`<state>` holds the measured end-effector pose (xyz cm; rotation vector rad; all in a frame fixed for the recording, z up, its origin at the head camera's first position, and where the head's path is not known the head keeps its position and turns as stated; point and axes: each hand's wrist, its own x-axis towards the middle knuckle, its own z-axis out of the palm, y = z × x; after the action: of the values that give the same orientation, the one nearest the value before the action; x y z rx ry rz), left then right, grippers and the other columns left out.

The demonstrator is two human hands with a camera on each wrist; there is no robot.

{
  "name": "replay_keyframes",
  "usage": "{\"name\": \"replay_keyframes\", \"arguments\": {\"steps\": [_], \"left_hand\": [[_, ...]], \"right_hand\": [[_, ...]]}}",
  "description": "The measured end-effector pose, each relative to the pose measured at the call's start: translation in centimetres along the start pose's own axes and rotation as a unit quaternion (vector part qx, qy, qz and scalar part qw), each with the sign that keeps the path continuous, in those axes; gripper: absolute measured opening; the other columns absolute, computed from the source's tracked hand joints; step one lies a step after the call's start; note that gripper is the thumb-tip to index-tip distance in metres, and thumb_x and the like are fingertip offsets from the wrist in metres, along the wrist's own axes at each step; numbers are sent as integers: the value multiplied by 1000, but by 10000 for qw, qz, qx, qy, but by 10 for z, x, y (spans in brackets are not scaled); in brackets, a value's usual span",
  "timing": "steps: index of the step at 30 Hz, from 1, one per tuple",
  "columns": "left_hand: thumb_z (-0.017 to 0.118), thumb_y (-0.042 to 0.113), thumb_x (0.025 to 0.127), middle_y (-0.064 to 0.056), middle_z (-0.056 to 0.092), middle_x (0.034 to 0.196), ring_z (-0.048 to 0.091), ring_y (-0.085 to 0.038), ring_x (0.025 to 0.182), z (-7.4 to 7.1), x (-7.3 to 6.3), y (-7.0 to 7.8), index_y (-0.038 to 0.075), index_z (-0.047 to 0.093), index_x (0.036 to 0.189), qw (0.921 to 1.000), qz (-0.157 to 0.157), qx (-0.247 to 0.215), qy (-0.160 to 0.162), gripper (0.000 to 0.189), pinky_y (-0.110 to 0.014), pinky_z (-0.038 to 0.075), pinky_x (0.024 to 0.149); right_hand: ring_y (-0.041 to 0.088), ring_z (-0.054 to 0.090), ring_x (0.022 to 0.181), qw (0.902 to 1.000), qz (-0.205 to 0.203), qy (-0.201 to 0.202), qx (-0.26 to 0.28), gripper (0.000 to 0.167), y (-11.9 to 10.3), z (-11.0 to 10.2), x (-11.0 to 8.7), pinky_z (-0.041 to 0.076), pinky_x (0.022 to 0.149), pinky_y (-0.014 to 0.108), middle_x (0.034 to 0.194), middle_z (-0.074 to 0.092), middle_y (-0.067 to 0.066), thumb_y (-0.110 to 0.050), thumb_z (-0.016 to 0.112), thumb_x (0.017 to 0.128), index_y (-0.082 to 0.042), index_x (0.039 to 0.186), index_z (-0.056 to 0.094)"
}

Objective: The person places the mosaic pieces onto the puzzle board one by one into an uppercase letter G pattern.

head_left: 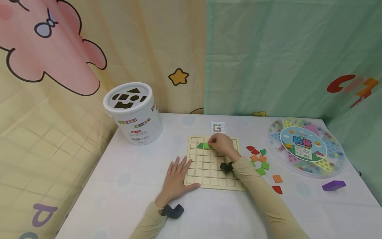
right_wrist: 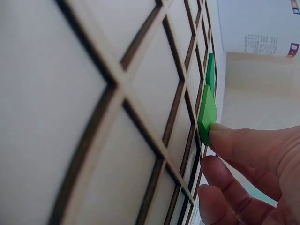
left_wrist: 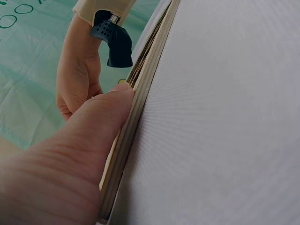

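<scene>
A wooden grid board (head_left: 206, 172) lies on the table. On its far rows sit a dark green quarter-round tile (head_left: 200, 146) and, right beside it, a light green square tile (head_left: 206, 145). My right hand (head_left: 222, 144) reaches over the board, fingers bent, fingertips at the square's right edge. In the right wrist view the thumb (right_wrist: 227, 138) touches the corner of that green square, with the other fingers curled just below. Spread flat, my left hand (head_left: 176, 179) rests along the board's left side, its thumb (left_wrist: 110, 105) against the near edge.
Behind the board lies a card (head_left: 218, 127) with a coloured G. Loose red, orange and green tiles (head_left: 265, 165) are scattered to the right. Beyond them are a round Chinese checkers box (head_left: 304, 146) and a purple block (head_left: 333, 185). A white tub (head_left: 137, 116) stands back left.
</scene>
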<state>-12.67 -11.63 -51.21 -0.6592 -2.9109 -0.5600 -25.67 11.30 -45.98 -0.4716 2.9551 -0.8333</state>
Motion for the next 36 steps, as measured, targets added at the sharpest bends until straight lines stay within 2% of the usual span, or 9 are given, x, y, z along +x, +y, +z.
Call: {"name": "replay_keyframes", "arguments": {"steps": [6, 9, 15, 23, 27, 30, 33, 36], "left_hand": [[58, 68, 78, -9, 22, 155, 9, -34, 142, 1, 0, -1, 10, 28, 150, 10000, 10, 17, 6, 97, -49, 6, 113], [57, 68, 78, -9, 22, 155, 9, -34, 142, 1, 0, -1, 10, 27, 150, 10000, 5, 47, -6, 97, -49, 6, 113], [58, 68, 78, -10, 22, 155, 9, -34, 142, 0, 0, -2, 10, 28, 150, 10000, -2, 34, 0, 97, -49, 5, 113], [58, 68, 78, -9, 22, 155, 9, -34, 142, 1, 0, -2, 10, 27, 150, 10000, -26, 17, -33, 97, -49, 5, 113], [57, 69, 79, -9, 20, 155, 8, -33, 142, 2, 1, -2, 11, 26, 151, 10000, -38, 39, -61, 97, -48, 4, 113], [57, 69, 78, -9, 20, 156, 8, -33, 142, 3, 2, -2, 11, 26, 151, 10000, -38, 53, -55, 97, -47, 4, 113], [58, 68, 78, -9, 21, 155, 7, -33, 142, 3, 2, -2, 11, 27, 150, 10000, -17, 14, -22, 97, -47, 3, 113], [58, 68, 78, -9, 21, 155, 8, -34, 142, 2, 1, -2, 10, 28, 150, 10000, 4, -27, 2, 97, -48, 4, 113]], "right_hand": [[12, 58, 63, 9999, 7, 26, -105, 7, -1, 1, -1, 44, 49, 28, 77, 66, -5, -23, 71, 86, -17, 84, 74], [12, 58, 64, 9999, 17, -16, -100, 7, -1, 1, -2, 44, 50, 28, 77, 65, -5, -23, 71, 86, -17, 86, 75], [13, 57, 67, 9995, 49, -306, 85, 13, 1, -2, -7, 45, 56, 31, 82, 65, -2, -23, 68, 88, -15, 97, 74], [14, 45, 57, 9964, -247, -666, 460, 25, 11, -5, -14, 38, 53, 29, 79, 61, 0, -22, 63, 92, -12, 113, 70], [13, 48, 61, 9947, -419, -526, 777, 23, 21, -10, -23, 41, 56, 30, 84, 62, 0, -21, 63, 92, -9, 110, 71], [13, 48, 59, 9947, -414, -262, 902, 21, 30, -18, -33, 41, 53, 30, 83, 61, 0, -22, 63, 92, -8, 104, 72], [16, 46, 54, 9955, -233, 49, 919, 19, 39, -29, -45, 39, 48, 31, 81, 61, 0, -24, 65, 92, -8, 99, 73], [16, 49, 57, 9966, 58, 357, 740, 20, 49, -40, -56, 39, 48, 30, 81, 63, 1, -27, 66, 90, -9, 95, 73]]}}
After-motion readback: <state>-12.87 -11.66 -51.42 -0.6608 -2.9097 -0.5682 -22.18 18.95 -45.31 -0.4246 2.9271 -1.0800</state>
